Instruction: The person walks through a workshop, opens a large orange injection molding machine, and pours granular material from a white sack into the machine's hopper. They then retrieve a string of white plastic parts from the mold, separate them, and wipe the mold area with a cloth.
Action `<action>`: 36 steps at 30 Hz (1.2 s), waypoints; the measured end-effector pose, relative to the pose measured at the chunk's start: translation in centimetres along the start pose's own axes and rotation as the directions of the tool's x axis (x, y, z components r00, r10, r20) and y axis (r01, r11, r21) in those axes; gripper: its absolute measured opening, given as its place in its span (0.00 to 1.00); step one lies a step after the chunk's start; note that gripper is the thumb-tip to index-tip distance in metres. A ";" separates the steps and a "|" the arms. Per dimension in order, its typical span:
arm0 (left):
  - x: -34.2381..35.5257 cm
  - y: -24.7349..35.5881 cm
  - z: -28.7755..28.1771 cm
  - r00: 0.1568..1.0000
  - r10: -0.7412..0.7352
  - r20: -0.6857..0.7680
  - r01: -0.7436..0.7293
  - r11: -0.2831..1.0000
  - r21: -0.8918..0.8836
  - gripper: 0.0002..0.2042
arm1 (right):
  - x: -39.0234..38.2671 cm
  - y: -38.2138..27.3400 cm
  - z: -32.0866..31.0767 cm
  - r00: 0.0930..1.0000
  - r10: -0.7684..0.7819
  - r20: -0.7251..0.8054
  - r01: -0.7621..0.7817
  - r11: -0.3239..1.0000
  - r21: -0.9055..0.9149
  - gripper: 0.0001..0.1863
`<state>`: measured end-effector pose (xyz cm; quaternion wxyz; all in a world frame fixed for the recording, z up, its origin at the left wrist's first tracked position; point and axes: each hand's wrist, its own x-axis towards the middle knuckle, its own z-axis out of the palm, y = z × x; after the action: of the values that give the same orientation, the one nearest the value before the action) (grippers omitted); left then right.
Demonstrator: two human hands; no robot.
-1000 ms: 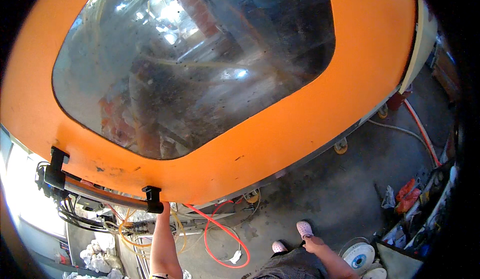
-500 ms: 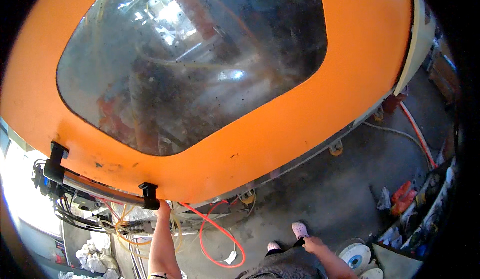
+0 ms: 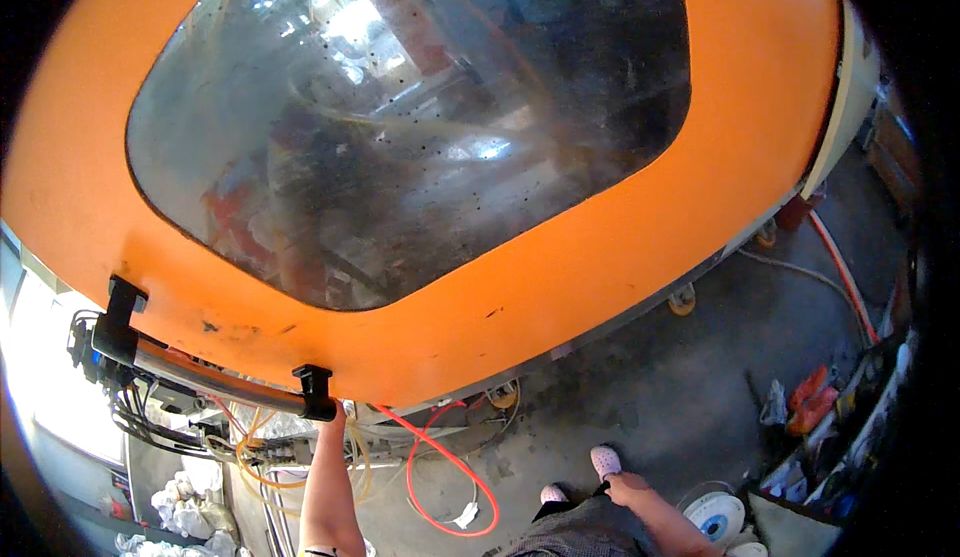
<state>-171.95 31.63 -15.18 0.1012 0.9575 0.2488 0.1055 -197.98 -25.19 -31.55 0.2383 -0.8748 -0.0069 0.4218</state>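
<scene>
Orange machine hood (image 3: 600,287) with smoked window (image 3: 420,127), swung up overhead, propped by left hand (image 3: 335,419) pressed at lower rim beside black handle bar (image 3: 210,377), grip hidden; right hand (image 3: 618,482) empty, loose by thigh above concrete floor (image 3: 700,377).

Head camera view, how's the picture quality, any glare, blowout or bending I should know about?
Head view: bright reflections glare across the orange cover's clear window; daylight at the lower left blows out to white; fisheye bends the cover's edge and darkens the corners; the left hand by the black handle is sharp enough.
</scene>
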 end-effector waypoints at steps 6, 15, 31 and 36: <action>-2.1 6.5 -3.4 0.994 -0.038 0.099 0.057 0.978 -0.201 0.17 | -0.3 -0.6 0.0 0.999 -0.024 -0.035 0.024 1.000 0.004 0.18; 1.5 -6.0 -0.3 0.885 0.385 -0.261 -0.370 0.923 0.108 0.14 | -0.7 1.2 2.8 1.000 0.001 0.004 -0.002 1.000 0.029 0.18; -4.7 5.5 -5.6 0.992 -0.018 -0.128 0.034 0.992 0.120 0.10 | -2.7 -3.5 -2.1 0.999 0.016 -0.034 -0.022 0.982 -0.188 0.20; -5.7 6.5 -7.1 0.992 0.031 -0.123 -0.025 0.998 0.054 0.07 | -2.6 -3.8 -1.1 0.997 -0.027 -0.070 0.014 0.984 -0.179 0.19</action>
<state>-175.68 24.26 -7.63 0.0587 0.9548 0.2439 0.1594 -198.09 -22.81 -27.44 0.1633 -0.9073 -0.0452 0.3849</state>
